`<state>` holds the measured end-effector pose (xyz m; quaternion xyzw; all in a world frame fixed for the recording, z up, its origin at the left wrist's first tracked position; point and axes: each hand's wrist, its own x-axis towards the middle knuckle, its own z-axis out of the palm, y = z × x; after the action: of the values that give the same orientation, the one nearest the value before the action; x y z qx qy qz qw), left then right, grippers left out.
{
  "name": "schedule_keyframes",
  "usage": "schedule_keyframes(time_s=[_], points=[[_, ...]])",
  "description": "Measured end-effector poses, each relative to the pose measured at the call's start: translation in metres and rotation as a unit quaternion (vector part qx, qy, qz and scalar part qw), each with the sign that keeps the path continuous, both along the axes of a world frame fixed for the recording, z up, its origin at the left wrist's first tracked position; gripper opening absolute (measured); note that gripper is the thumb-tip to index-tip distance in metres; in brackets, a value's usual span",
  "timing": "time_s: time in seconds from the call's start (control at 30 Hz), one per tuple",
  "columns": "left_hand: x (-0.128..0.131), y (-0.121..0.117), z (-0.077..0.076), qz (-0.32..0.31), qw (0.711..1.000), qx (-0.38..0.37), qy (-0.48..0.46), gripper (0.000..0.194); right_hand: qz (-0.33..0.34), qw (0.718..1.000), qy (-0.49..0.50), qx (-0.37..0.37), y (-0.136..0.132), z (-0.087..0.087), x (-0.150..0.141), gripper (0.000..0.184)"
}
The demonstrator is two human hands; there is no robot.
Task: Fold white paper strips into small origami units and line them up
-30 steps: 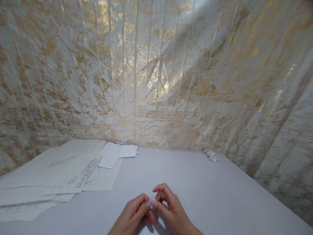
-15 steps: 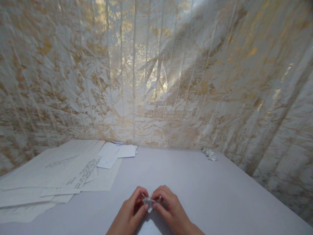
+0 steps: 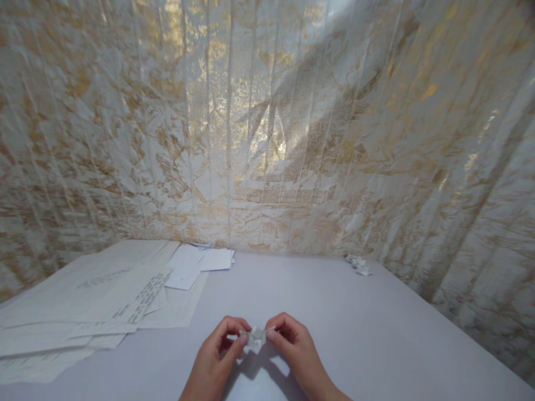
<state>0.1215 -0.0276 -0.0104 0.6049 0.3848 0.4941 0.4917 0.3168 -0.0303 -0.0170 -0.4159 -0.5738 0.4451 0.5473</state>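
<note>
Between my two hands is a small piece of folded white paper [image 3: 256, 339], with points or flaps sticking out around its middle. My left hand [image 3: 220, 350] pinches its left side between thumb and fingertips. On the opposite side, my right hand [image 3: 293, 341] grips a corner between thumb and forefinger. The paper is held just above the white table [image 3: 334, 317], where the hands cast shadows. Its exact folded shape is too small to make out.
Large printed sheets [image 3: 96, 295] lie overlapping on the left of the table. Smaller blank white papers [image 3: 186, 268] rest at the back beside them. Several small folded paper pieces [image 3: 358, 264] sit at the back right. A patterned curtain [image 3: 267, 139] hangs behind the table.
My fingers have moved apart a little, the right hand up and outward. The folded paper now looks wider and more spread out between them.
</note>
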Motion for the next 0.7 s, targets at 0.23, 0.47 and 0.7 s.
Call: schedule_keyframes(time_s=[0.23, 0.47, 0.7], points=[[-0.002, 0.001, -0.002, 0.019, 0.998, -0.037, -0.040, 0.042, 0.000, 0.997, 0.070, -0.041, 0.004, -0.001, -0.003, 0.041], [0.000, -0.004, -0.003, 0.008, 1.000, -0.005, 0.004, 0.032, 0.048, 0.998, -0.016, -0.029, -0.007, 0.005, -0.005, 0.042], [0.001, -0.008, 0.004, -0.019, 0.993, 0.016, 0.117, 0.023, 0.020, 0.994, -0.107, 0.001, -0.010, 0.008, -0.005, 0.031]])
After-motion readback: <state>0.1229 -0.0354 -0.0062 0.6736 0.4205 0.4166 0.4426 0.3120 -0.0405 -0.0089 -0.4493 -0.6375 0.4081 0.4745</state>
